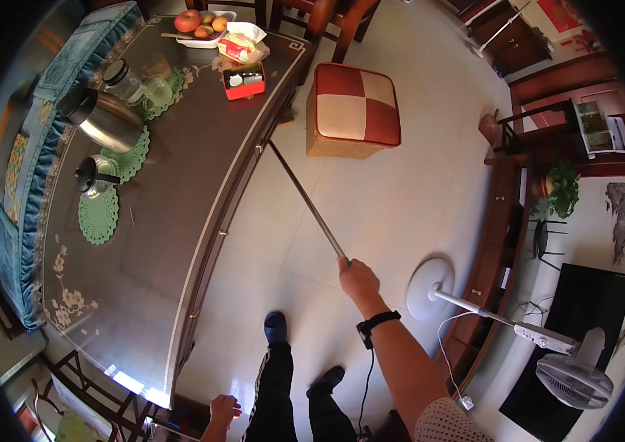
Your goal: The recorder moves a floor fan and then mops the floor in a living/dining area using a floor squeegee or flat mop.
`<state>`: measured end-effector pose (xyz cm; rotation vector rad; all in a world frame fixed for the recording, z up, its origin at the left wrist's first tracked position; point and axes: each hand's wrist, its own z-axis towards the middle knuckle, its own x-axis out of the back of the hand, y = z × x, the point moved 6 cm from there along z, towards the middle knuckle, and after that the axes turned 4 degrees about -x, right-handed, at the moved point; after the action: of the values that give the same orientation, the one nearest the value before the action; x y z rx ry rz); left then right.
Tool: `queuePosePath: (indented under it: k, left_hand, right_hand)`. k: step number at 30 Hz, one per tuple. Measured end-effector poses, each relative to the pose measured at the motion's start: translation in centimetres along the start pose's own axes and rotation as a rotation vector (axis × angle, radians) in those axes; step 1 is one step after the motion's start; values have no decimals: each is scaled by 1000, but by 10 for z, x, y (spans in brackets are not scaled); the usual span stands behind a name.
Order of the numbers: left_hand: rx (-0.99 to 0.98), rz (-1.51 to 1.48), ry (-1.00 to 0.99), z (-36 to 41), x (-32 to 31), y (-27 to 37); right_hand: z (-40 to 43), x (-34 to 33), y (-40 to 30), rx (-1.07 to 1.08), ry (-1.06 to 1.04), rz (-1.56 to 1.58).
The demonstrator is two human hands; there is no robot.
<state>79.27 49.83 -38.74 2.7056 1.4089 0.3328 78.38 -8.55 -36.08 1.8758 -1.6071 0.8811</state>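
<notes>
My right hand [360, 282] grips the end of a long, thin metal pole [307, 199], and a black band with a dark cable circles that wrist. The pole slants away to the side of the dark wooden coffee table [163, 265]. Its far end is hidden under or behind the table's edge, so whatever it carries there cannot be made out. Low in the view, my left hand [225, 410] hangs beside my leg near the table's near corner. Its fingers are loosely bent and nothing shows in them.
A red-and-beige checkered stool [355, 105] stands beyond the pole. To the right, a white pedestal fan [431, 287] trails a cord by a wooden cabinet [481, 282]. On the table are a steel thermos jug [110, 121], a glass teapot [97, 174], a fruit tray [202, 41] and a red box [244, 88].
</notes>
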Motion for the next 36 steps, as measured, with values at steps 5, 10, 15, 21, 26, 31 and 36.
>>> queuePosePath:
  k: [5, 10, 15, 21, 26, 31, 36]
  left_hand:
    - [7, -11, -2, -5, -4, 15]
    - [11, 0, 5, -11, -9, 14]
    - [9, 11, -9, -19, -14, 2]
    - [-53, 41, -1, -27, -16, -14]
    - [-81, 101, 34, -42, -13, -30]
    - [-146, -12, 70, -67, -5, -58]
    - [-193, 0, 100, -90, 0, -120]
  right_hand:
    - [-48, -67, 41, -74, -139, 64]
    - [-153, -87, 161, -109, -276, -107]
    - [-257, -66, 287, -309, -252, -162]
    - [-244, -39, 280, -157, -133, -148]
    - [-145, -37, 178, 36, -122, -147]
    - [-142, -26, 205, 34, -171, -112]
    - [-199, -26, 379, -115, -183, -227]
